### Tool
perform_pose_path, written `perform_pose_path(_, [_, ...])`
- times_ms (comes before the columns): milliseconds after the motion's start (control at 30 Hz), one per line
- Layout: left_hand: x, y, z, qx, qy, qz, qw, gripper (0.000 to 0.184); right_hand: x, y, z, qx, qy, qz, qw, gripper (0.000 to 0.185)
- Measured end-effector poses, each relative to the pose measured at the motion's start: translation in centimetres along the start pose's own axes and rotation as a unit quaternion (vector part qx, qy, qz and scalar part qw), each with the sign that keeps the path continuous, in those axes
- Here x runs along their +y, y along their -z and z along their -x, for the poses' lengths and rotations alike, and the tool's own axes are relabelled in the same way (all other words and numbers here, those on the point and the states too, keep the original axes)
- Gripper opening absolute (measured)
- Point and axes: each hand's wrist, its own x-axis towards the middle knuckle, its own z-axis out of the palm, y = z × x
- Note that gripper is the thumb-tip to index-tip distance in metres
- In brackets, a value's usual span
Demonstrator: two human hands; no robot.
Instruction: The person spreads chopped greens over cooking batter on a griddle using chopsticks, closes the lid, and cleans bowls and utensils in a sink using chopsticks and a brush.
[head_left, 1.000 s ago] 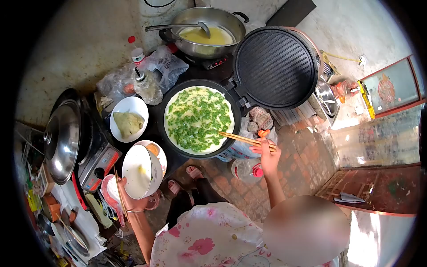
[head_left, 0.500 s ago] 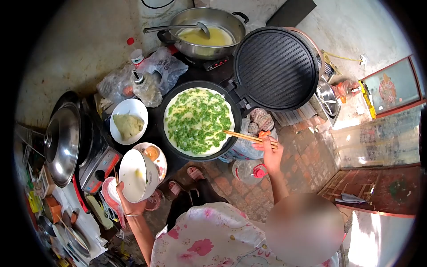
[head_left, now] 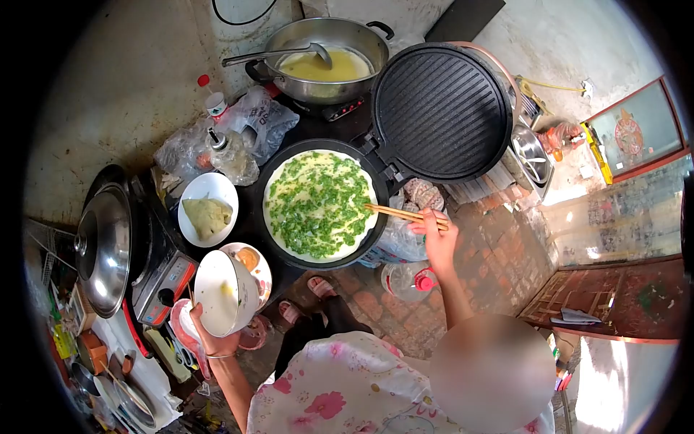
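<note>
The right hand (head_left: pixel 437 236) is gripping chopsticks (head_left: pixel 396 212) at the chopped greens (head_left: pixel 318 202); I'm thinking light strokes would be sparing the dough (head_left: pixel 329 255). The left hand (head_left: pixel 210 330) is clasping a bowl (head_left: pixel 249 284).

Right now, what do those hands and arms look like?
The left hand wears a thin, pale bracelet; the right hand shows no bracelet or glove. Both forearms are bare, without sleeves. The top is white with pink flowers.
</note>
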Motion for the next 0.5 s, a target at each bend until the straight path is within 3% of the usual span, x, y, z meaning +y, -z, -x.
perform_pose_path(100, [0.4,-1.4,0.6,-0.003,-0.035,-0.040,0.999,0.059,-0.1,0.3,-0.7,0.012,0.018,0.001,1.000,0.027])
perform_pose_path(167, [0.2,-2.8,0.9,0.055,-0.078,0.017,0.995,0.031,0.0,0.3,-0.9,0.023,0.019,-0.002,1.000,0.027])
perform_pose_path(200, [0.3,-2.3,0.8,0.056,-0.078,0.017,0.995,0.031,0.3,0.1,-0.9,0.009,0.014,-0.017,1.000,0.028])
perform_pose_path(267, [0.3,-0.9,0.4,-0.012,-0.026,-0.009,1.000,0.060,0.5,-0.4,-0.8,-0.005,0.009,-0.031,0.999,0.028])
perform_pose_path(400, [0.0,-0.2,0.3,-0.010,-0.054,-0.048,0.997,0.060,0.3,-0.3,-1.4,0.006,0.016,-0.012,1.000,0.029])
perform_pose_path(500, [-0.2,0.3,0.0,0.020,-0.024,-0.007,0.999,0.060,0.2,0.2,-1.6,0.028,0.019,-0.013,0.999,0.028])
